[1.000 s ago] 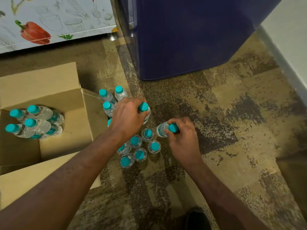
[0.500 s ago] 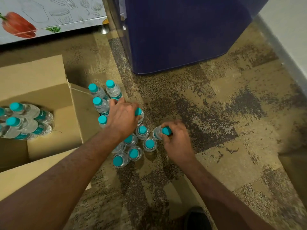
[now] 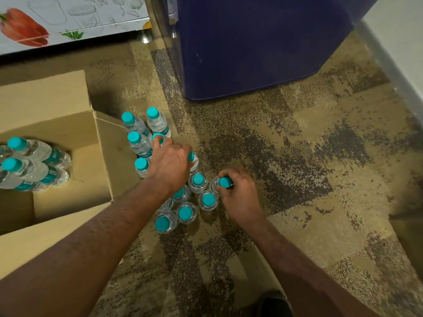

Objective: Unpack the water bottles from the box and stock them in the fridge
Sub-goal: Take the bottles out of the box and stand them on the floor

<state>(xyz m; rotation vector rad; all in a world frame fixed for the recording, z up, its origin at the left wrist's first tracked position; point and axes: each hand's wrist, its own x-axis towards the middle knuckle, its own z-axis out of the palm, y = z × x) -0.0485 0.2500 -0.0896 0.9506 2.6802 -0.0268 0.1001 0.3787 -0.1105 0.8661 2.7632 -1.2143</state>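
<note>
Right hand [image 3: 238, 193] pinches 1 upright water bottle [image 3: 225, 182] by its cap; left hand [image 3: 169, 167] grips 2 neighbouring bottles [image 3: 193, 163] by their caps; the blue fridge [image 3: 251, 53] stands ahead.

The left hand [image 3: 169, 165] hides several bottles [image 3: 195, 164]; the box [image 3: 68, 124] runs off the left edge.

Some sixteen bottles [image 3: 198, 179] — one box [image 3: 45, 99], two hands [image 3: 170, 167]

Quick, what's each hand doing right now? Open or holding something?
Left hand: closed on the top of a standing bottle.
Right hand: pinching another bottle's teal cap.
</note>
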